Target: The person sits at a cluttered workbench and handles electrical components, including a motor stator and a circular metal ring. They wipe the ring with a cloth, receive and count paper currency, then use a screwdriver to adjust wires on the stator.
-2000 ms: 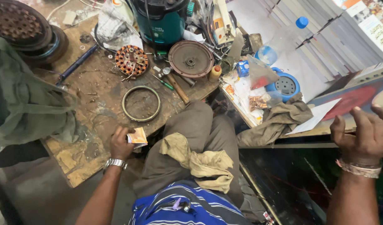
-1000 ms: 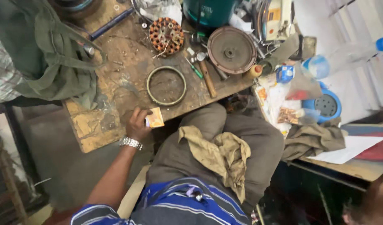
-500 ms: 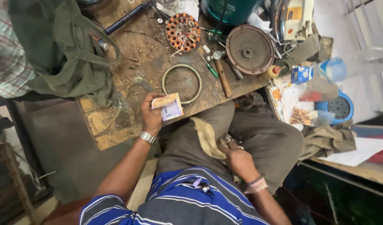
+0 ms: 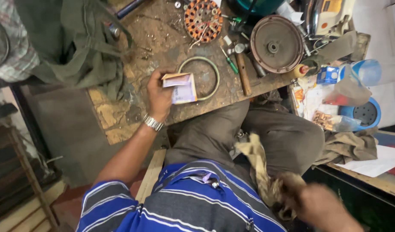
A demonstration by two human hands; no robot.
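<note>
Paper notes (image 4: 179, 87) pinched in left hand (image 4: 159, 95); right hand (image 4: 311, 206) – blurred – grips rag (image 4: 262, 172).

Paper notes (image 4: 180, 87), metal ring (image 4: 199, 78) — rough, scarred wooden bench (image 4: 163, 43).

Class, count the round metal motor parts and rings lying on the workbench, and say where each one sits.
3. The copper-wound stator lies at the top centre, the dark disc to its right, and the thin ring beside the left hand. Clutter may hide others.
</note>
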